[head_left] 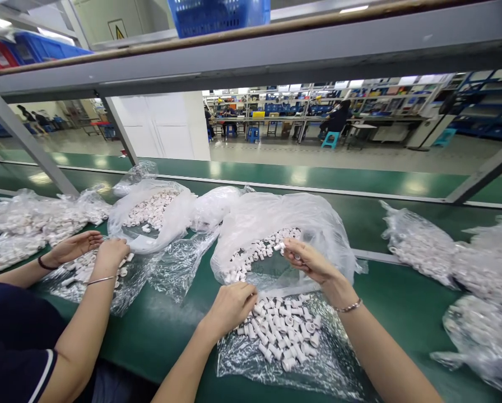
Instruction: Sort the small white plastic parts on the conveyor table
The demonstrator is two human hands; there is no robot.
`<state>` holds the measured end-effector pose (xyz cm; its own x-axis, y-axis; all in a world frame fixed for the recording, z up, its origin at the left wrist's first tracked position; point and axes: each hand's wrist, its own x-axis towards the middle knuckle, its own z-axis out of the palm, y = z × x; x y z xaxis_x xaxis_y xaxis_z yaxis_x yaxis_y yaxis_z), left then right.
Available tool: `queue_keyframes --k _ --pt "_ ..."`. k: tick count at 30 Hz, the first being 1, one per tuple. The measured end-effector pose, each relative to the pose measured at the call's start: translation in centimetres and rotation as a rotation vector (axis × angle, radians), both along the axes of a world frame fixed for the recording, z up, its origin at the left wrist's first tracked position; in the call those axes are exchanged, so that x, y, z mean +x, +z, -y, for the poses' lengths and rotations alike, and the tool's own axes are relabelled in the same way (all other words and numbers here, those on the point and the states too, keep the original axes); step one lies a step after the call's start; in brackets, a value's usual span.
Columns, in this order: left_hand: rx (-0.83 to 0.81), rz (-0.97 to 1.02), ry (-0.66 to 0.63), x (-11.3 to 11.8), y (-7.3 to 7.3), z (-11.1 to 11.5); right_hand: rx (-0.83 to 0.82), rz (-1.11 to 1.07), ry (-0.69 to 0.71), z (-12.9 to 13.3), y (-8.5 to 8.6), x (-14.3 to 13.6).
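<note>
My right hand (303,258) pinches a small white plastic part (279,246) at the mouth of a large clear bag (324,224), whose opening shows many small white parts (251,253). At the left edge of a pile of white tube-shaped fittings (287,330), my left hand (232,305) has its fingers curled together; whatever they hold is hidden. That pile lies on a flat clear plastic sheet (330,372) in front of the open bag.
On the left, a co-worker's two hands (113,252) are over white parts beside another open bag (177,204). Filled bags (490,268) lie at right and far left (28,221). A shelf beam (251,59) crosses above the green table (162,330).
</note>
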<state>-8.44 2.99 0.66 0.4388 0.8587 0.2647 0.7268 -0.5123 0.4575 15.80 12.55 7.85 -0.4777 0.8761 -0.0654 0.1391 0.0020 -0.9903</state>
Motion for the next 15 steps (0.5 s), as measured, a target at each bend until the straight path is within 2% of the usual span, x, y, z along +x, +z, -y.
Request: queue_keyframes --k 3,6,9,11,13,15 --pt "0.013 0.035 0.029 0.0 0.1 0.1 0.070 0.100 0.033 2.1 1.1 0.5" --pt "0.024 0.061 0.073 0.1 0.2 0.2 0.325 0.316 0.036 5.4 0.4 1.1" --pt "0.045 0.104 0.115 0.2 0.0 0.4 0.562 0.521 -0.043 8.9 -2.6 1.0" --pt "0.060 0.131 0.142 0.2 -0.6 0.4 0.738 0.686 -0.170 10.6 -4.9 0.6" --pt "0.072 0.134 0.150 0.0 -1.4 0.4 0.781 0.757 -0.244 11.5 -6.8 0.2" --pt "0.076 0.112 0.137 -0.2 -2.2 0.1 0.817 0.806 -0.288 11.7 -7.9 0.0"
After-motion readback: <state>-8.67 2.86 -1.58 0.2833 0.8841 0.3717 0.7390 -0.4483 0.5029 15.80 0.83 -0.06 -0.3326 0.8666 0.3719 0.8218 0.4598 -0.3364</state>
